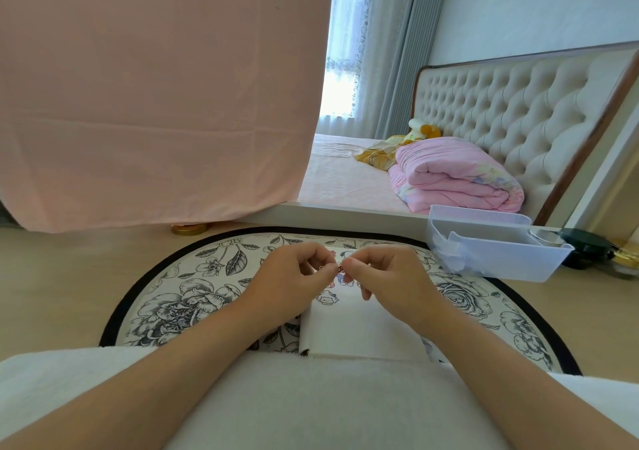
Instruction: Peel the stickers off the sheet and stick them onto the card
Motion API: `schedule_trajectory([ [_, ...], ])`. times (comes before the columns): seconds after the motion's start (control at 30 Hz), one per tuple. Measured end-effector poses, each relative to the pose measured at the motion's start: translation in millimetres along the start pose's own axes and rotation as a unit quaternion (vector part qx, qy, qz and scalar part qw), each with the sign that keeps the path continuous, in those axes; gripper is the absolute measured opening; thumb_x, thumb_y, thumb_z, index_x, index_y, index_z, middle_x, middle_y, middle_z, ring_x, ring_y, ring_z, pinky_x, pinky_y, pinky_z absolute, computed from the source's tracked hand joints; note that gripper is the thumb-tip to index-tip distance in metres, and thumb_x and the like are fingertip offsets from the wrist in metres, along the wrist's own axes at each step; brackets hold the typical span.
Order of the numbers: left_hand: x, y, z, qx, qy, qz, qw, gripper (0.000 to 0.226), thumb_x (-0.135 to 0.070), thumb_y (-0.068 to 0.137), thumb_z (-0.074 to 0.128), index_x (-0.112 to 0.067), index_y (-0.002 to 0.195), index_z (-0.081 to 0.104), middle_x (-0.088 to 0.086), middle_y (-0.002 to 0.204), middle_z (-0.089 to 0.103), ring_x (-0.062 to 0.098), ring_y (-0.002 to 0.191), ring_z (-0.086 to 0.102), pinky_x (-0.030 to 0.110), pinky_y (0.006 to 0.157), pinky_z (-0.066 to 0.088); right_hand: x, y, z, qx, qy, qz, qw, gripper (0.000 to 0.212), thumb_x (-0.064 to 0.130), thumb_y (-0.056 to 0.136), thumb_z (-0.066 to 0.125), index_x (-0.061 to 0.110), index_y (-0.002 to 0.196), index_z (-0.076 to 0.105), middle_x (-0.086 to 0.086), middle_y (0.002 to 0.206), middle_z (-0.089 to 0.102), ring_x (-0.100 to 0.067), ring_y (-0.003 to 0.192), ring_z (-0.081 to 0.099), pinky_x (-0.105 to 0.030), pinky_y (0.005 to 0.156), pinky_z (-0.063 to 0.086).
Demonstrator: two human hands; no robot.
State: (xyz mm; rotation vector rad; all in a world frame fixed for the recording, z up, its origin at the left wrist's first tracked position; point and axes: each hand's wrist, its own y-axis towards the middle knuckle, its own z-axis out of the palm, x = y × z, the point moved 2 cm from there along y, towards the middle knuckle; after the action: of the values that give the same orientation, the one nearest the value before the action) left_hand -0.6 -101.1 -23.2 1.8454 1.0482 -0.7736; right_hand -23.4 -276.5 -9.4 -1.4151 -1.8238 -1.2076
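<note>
Grip is narrow: left hand (294, 276) and right hand (383, 273) both pinch one tiny sticker (340, 269) over the far end of the card (359, 328).

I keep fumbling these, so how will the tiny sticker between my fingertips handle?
Likely floppy and almost weightless: the sticker is a speck pinched between left hand and right hand. It may cling to skin above the card.

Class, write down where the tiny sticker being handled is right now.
In the head view the tiny sticker is near centre, pinched between the left hand and right hand, over the far end of the white card.
</note>
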Motion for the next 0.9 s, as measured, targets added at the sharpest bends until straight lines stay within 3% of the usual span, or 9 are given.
schedule_trajectory([
  [0.17, -0.2, 0.2, 0.9, 0.027, -0.027, 0.001, 0.999, 0.013, -0.021, 0.090, 0.070, -0.021, 0.077, 0.072, -0.006, 0.071, 0.069, 0.006, 0.063, 0.054, 0.024, 0.065, 0.049, -1.6, -0.7, -3.3, 0.041, 0.084, 0.061, 0.994, 0.010, 0.017, 0.090, 0.073, 0.012, 0.083, 0.079, -0.007, 0.076, 0.074, -0.013, 0.055, 0.054, -0.015, 0.050, 0.039],
  [0.33, -0.5, 0.6, 1.7, 0.016, -0.035, 0.001, 0.999, 0.013, -0.024, 0.090, 0.070, -0.019, 0.078, 0.072, 0.003, 0.074, 0.071, 0.007, 0.063, 0.055, 0.026, 0.065, 0.049, -1.9, 0.7, -1.0, 0.029, 0.033, 0.034, 0.998, 0.013, 0.019, 0.091, 0.071, 0.014, 0.082, 0.078, -0.003, 0.074, 0.074, -0.012, 0.053, 0.056, -0.025, 0.059, 0.046],
  [0.53, 0.4, 0.5, 2.9, 0.010, -0.029, -0.013, 0.999, 0.015, -0.021, 0.090, 0.070, -0.020, 0.076, 0.071, -0.007, 0.063, 0.066, 0.003, 0.056, 0.049, 0.016, 0.057, 0.043, -2.2, 0.1, 5.7, 0.014, -0.012, 0.016, 1.000, 0.017, 0.018, 0.095, 0.067, 0.015, 0.081, 0.075, -0.001, 0.071, 0.071, -0.010, 0.051, 0.057, -0.016, 0.053, 0.044],
  [0.67, 0.0, 1.4, -0.8, 0.009, -0.029, -0.025, 0.999, 0.016, -0.019, 0.092, 0.067, -0.020, 0.076, 0.070, -0.017, 0.055, 0.057, 0.000, 0.051, 0.044, 0.011, 0.053, 0.038, -2.4, 1.1, 3.6, 0.049, 0.093, 0.081, 0.991, 0.018, 0.024, 0.097, 0.064, 0.013, 0.088, 0.076, -0.001, 0.081, 0.072, -0.016, 0.057, 0.058, -0.021, 0.045, 0.037],
  [0.8, -1.1, 1.2, -1.4, 0.030, -0.033, -0.023, 0.999, 0.017, -0.019, 0.092, 0.066, -0.020, 0.075, 0.070, -0.016, 0.054, 0.055, 0.002, 0.051, 0.043, 0.013, 0.053, 0.038, -5.5, 1.6, 1.5, 0.056, 0.063, 0.067, 0.994, 0.015, 0.025, 0.095, 0.067, 0.021, 0.084, 0.076, -0.007, 0.078, 0.071, -0.019, 0.060, 0.057, -0.021, 0.049, 0.038],
  [0.9, -2.4, 1.0, -0.4, 0.034, -0.039, -0.023, 0.998, 0.015, -0.016, 0.092, 0.067, -0.017, 0.077, 0.070, -0.016, 0.053, 0.056, 0.002, 0.051, 0.043, 0.013, 0.053, 0.038, -6.2, 1.4, 1.4, 0.067, 0.042, 0.054, 0.995, 0.014, 0.021, 0.096, 0.066, 0.017, 0.085, 0.075, 0.001, 0.069, 0.067, -0.013, 0.056, 0.057, -0.016, 0.050, 0.038],
])
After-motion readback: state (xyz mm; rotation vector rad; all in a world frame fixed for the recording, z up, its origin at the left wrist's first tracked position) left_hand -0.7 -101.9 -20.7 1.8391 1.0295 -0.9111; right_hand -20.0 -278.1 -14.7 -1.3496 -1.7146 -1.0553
